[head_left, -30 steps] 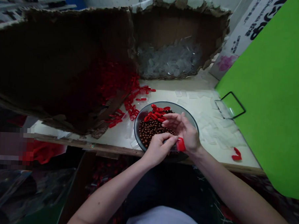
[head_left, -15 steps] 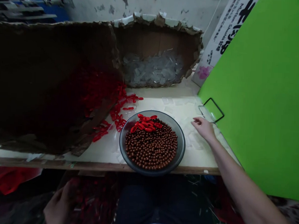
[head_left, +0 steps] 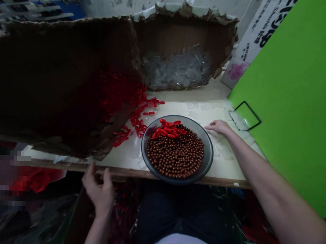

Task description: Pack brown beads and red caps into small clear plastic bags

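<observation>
My left hand (head_left: 99, 187) hangs at the front edge of the table, fingers apart, holding nothing. My right hand (head_left: 217, 127) is over the tabletop just right of the bowl; its fingers point left towards the rim, pressed together, and what they hold, if anything, is too small to make out. Between the hands a grey bowl (head_left: 209, 156) is full of brown beads (head_left: 177, 156), with several red oval pieces (head_left: 169, 130) on top at the back. More red pieces (head_left: 137, 121) spill onto the table left of the bowl.
A torn cardboard box (head_left: 183, 27) holds red pieces on the left and clear plastic pieces (head_left: 178, 70) on the right. A green panel (head_left: 296, 106) rises at the right, near a black wire frame (head_left: 252, 116). Flat clear pieces lie on the white table (head_left: 174, 109).
My left hand has risen from below the table to its front edge and opened. My right hand has moved nearer the bowl's rim. The whole view has shifted somewhat.
</observation>
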The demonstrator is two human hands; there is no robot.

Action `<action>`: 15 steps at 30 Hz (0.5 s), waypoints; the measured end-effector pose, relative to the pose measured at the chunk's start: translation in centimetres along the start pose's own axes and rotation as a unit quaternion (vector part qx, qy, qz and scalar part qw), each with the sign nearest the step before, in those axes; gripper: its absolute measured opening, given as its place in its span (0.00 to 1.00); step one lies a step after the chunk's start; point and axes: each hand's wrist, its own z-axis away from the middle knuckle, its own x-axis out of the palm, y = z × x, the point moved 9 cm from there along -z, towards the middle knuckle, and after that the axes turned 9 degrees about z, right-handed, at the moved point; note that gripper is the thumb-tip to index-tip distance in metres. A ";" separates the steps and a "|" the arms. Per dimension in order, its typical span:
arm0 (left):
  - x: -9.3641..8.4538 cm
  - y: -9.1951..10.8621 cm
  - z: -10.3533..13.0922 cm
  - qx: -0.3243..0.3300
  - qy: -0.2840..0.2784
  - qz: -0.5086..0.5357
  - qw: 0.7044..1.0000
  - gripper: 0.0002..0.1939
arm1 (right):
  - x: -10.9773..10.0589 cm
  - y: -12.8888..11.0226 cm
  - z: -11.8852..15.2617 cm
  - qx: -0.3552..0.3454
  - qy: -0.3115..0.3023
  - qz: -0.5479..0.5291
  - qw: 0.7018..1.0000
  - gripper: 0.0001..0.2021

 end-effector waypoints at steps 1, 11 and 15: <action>0.9 2.7 0.0 0.022 0.011 0.015 1.000 0.27 | 0.1 0.3 -0.2 0.010 -0.005 -0.006 1.000 0.21; 14.0 15.5 2.5 0.116 -0.264 0.163 0.944 0.19 | -4.3 1.2 4.3 -0.005 0.143 -0.166 0.976 0.21; 14.7 14.7 2.8 0.103 -0.271 0.138 0.947 0.19 | -7.7 -3.0 9.3 -0.137 0.134 -0.392 0.900 0.20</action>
